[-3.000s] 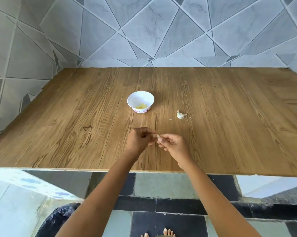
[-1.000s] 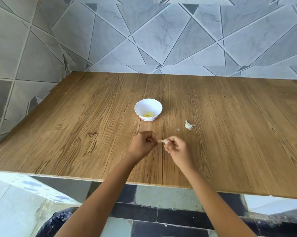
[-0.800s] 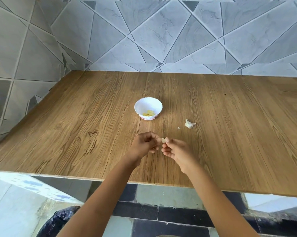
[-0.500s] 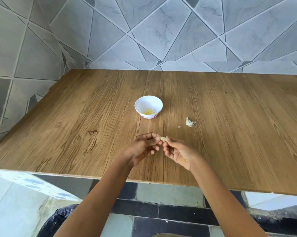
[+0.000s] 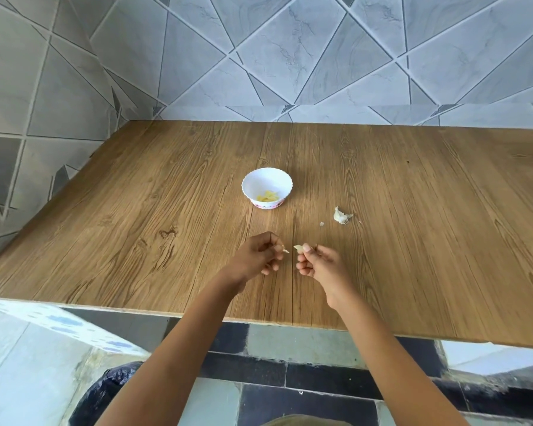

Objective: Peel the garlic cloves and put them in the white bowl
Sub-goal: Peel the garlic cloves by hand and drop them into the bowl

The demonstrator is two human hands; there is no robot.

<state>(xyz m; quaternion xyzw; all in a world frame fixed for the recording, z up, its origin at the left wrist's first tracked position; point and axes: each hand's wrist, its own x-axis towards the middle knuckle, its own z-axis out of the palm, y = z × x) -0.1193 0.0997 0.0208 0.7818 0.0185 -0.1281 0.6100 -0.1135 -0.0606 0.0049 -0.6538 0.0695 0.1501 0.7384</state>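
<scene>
A small white bowl with a scalloped rim stands near the middle of the wooden table, with several peeled yellowish cloves in its bottom. In front of it, above the table, my right hand pinches a pale garlic clove between thumb and fingertips. My left hand is a short gap to the left and pinches a small scrap of garlic skin. An unpeeled piece of garlic lies on the table right of the bowl.
A tiny white skin fragment lies beside the unpeeled garlic. Tiled walls close the table's far and left sides. A dark bag sits on the floor below the table's near edge.
My hands were joined on the clove; they have now drawn apart, the left one taking a scrap of skin leftward while the right keeps the clove.
</scene>
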